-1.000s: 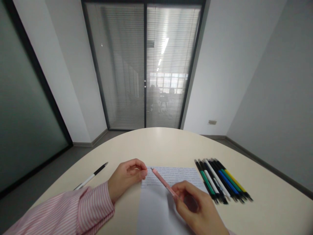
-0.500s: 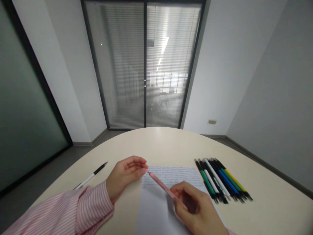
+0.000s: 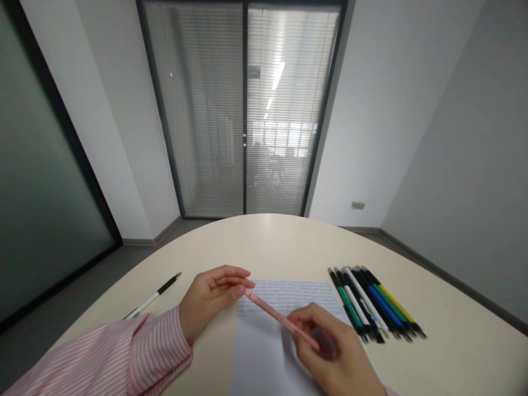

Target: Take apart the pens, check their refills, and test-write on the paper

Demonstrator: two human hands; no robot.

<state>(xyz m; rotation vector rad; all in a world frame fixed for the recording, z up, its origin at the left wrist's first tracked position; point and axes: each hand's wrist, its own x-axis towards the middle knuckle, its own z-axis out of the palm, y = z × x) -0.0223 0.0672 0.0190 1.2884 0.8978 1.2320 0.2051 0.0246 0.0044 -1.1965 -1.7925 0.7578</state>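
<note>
**Rounded cream desk (image 3: 264,242) with paper and pens**
A text-covered sheet of paper (image 3: 264,352) lies centrally, a black-and-white pen (image 3: 152,297) to its left, a bundle of colored pens (image 3: 371,305) to its right.

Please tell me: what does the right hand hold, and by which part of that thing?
The right hand holds a slim pink pen in its fingers, near the end away from the pen's tip.
</note>
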